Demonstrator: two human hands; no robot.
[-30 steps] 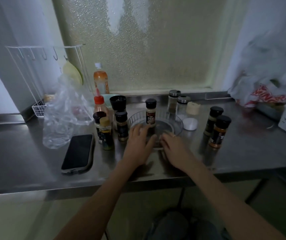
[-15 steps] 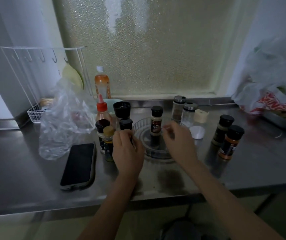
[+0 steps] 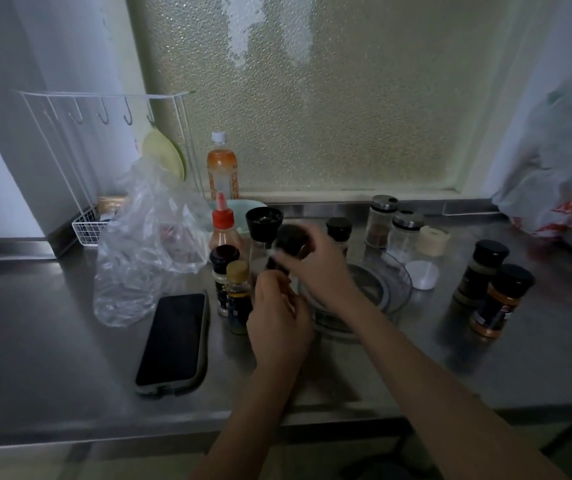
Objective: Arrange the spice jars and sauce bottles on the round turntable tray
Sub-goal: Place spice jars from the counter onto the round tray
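A dark-capped spice jar (image 3: 286, 249) is held tilted in the air over the left rim of the clear round turntable tray (image 3: 397, 284), which sits on the steel tabletop (image 3: 52, 348) near its middle. The right hand (image 3: 322, 263) reaches across the tray and its fingers (image 3: 307, 233) wrap around the jar's cap; the left hand (image 3: 279, 323) is just below, its fingers (image 3: 270, 280) curled about the jar's lower end, though motion blur hides exactly how they pinch it. On the tray's far side stands another black-capped jar (image 3: 339, 230), partly hidden by the right hand. Just left of the hands stand a small bottle with a gold cap (image 3: 238, 296), a dark-capped bottle (image 3: 223, 268) touching it, a red-capped sauce bottle (image 3: 222, 230) and a tall grinder with a black funnel top (image 3: 263, 225). Behind the tray are two metal-lidded glass shakers (image 3: 381, 220), (image 3: 405, 230), a cream-lidded jar (image 3: 433, 240) and a white lid (image 3: 421, 275) lying flat. Well to the right, two black-capped spice jars (image 3: 482, 268), (image 3: 501, 299) stand touching. A phone (image 3: 173, 341) lies face up on the left near a crumpled clear plastic bag (image 3: 146, 244); an orange drink bottle (image 3: 222, 168) stands at the frosted window (image 3: 312, 98).
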